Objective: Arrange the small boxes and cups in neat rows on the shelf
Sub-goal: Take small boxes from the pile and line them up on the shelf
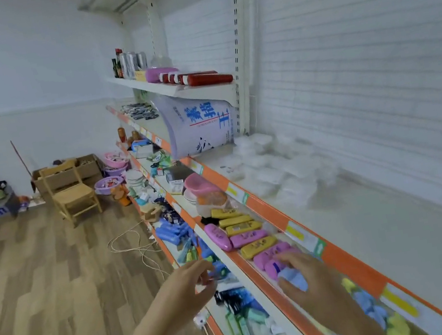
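Note:
A row of small yellow boxes (236,220) and purple boxes (247,238) lies on the middle shelf (249,276) behind its orange edge. My right hand (304,273) reaches onto that shelf and its fingers curl round a pale blue box (292,278), beside a purple box (273,266). My left hand (187,287) hovers in front of the lower shelf, fingers loosely spread, holding nothing I can make out. Clear plastic cups (279,172) are heaped on the upper shelf (385,227). Blue and yellow items (375,308) lie to the right of my right hand.
A large white bag (198,124) stands on the upper shelf. Pink bowls (199,185) and an orange-lidded jar (213,199) sit further along the middle shelf. The lower shelf holds blue and green packets (240,325). A wooden chair (72,192), basins and a cord lie on the floor.

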Demonstrator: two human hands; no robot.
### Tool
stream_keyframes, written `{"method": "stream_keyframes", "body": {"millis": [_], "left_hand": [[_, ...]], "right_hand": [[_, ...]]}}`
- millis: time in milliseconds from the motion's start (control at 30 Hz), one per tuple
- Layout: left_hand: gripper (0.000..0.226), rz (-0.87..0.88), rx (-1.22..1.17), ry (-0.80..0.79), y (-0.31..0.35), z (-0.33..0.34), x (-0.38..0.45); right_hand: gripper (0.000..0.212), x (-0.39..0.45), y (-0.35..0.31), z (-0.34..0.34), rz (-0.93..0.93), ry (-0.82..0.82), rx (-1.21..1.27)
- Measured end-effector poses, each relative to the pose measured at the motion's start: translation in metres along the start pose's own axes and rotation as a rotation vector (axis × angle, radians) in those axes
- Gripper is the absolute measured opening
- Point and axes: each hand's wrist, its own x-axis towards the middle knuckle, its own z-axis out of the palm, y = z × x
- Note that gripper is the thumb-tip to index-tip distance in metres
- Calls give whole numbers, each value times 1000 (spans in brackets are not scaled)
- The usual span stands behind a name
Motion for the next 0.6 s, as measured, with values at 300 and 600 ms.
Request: {"method": "stream_keyframes", "body": {"millis": [300,600], "left_hand": [[26,85,-6,56,-44,-31,173],[32,375,-22,-63,-77,-10,366]], "right_hand": [[31,185,30,-56,-71,139,-134],[33,310,94,-73,95,161,-404]]}}
